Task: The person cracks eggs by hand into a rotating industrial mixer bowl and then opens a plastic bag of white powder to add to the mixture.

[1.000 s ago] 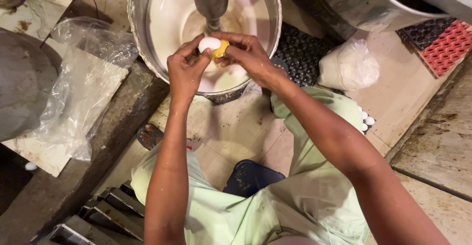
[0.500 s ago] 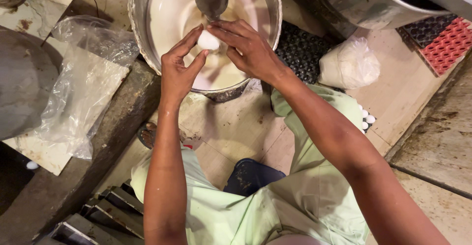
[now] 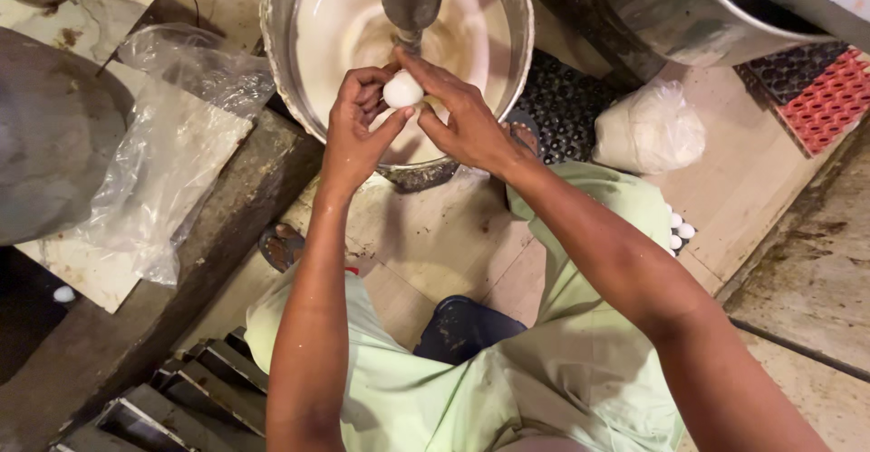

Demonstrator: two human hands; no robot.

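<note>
As if cupped, hands (image 3: 408,121) round egg (image 3: 402,90)

Warm, even light falls from above — the pale batter in the metal bowl (image 3: 299,98) is the brightest patch, nearly washed out. Soft glare lies on the bowl's rim. Left of the bowl the corner sinks into shadow — focus is sharp, edges slightly stretched.
</note>
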